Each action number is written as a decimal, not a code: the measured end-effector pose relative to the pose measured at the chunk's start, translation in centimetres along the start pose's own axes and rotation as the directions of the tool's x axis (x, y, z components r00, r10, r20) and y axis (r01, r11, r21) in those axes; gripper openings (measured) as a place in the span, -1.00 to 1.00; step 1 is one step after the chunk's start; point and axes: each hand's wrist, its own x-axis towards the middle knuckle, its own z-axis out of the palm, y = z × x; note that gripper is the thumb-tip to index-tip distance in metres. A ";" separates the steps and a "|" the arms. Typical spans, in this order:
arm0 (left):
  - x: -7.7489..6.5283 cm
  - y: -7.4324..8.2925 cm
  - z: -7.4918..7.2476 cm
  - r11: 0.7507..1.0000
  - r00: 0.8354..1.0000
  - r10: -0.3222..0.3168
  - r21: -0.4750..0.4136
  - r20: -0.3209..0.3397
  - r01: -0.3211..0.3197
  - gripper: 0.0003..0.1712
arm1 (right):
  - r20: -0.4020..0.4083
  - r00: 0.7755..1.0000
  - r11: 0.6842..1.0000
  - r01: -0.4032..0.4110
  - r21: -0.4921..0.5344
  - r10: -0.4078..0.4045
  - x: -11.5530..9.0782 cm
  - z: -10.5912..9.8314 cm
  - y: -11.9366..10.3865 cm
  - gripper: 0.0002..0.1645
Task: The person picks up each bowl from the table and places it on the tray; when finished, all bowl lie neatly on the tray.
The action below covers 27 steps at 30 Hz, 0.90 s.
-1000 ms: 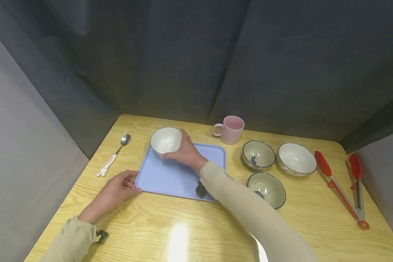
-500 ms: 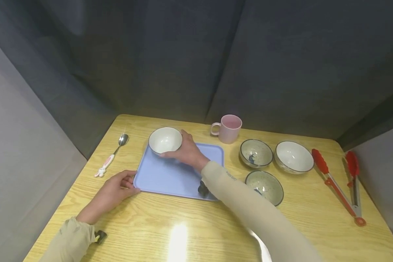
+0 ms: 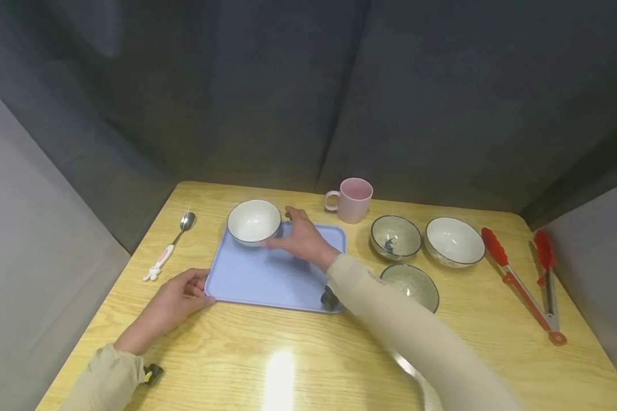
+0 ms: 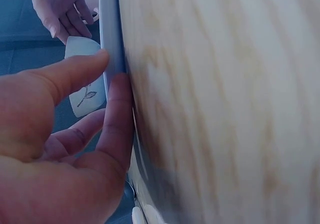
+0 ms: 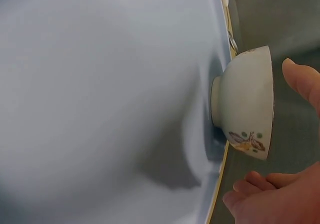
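A white bowl with a dark rim stands upright on the back left corner of a blue tray. In the right wrist view, a flower pattern shows on the side of the bowl. My right hand is just right of the bowl, thumb and fingers spread; the right wrist view shows a gap between bowl and fingers. At the tray's front left corner, my left hand pinches the edge. The left wrist view has the thumb on one side of the tray rim and a finger on the other.
Left of the tray lies a spoon with a rabbit handle. A pink mug stands behind at right. Farther right are two greenish bowls, another white bowl and red-tipped tongs. A dark curtain backs the wooden table.
My right hand has let go of the white bowl and drawn slightly to the right. The bowl stays on the tray. The left hand keeps its place at the tray corner.
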 end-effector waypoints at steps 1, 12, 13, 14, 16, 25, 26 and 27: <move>0.0 0.0 0.0 1.000 1.000 -0.003 -0.001 -0.001 0.003 -0.18 | 0.000 1.000 1.000 0.005 -0.004 -0.005 0.0 -0.1 0.1 0.47; -0.1 -0.3 -0.1 1.000 1.000 -0.008 -0.004 0.006 0.008 -0.19 | 0.024 1.000 1.000 -0.004 -0.005 0.004 -2.0 -1.5 0.6 0.43; 0.0 -0.3 -0.1 1.000 1.000 -0.006 -0.003 0.006 0.006 -0.19 | 0.026 1.000 1.000 -0.005 -0.003 0.005 -2.2 -1.6 0.7 0.43; 0.0 -0.3 -0.1 1.000 1.000 -0.003 -0.002 0.007 0.003 -0.19 | 0.028 1.000 1.000 -0.004 0.002 0.004 -2.5 -1.8 0.8 0.43; 0.1 -0.4 0.0 1.000 1.000 -0.004 0.002 0.008 0.004 -0.19 | 0.035 0.999 1.000 0.009 0.010 -0.010 -3.1 -2.1 1.0 0.43; 0.0 -0.1 0.0 1.000 1.000 -0.011 0.013 0.005 0.011 -0.19 | 0.062 0.997 0.998 0.054 0.020 -0.056 -6.7 -3.2 1.9 0.42; 0.0 -0.1 -0.1 1.000 1.000 -0.008 0.013 0.004 0.008 -0.18 | 0.061 0.996 0.998 0.059 0.024 -0.060 -7.1 -3.3 2.0 0.41; 0.0 -0.1 -0.1 1.000 1.000 -0.009 0.011 0.003 0.009 -0.18 | 0.060 0.996 0.998 0.062 0.029 -0.064 -7.6 -3.4 2.1 0.40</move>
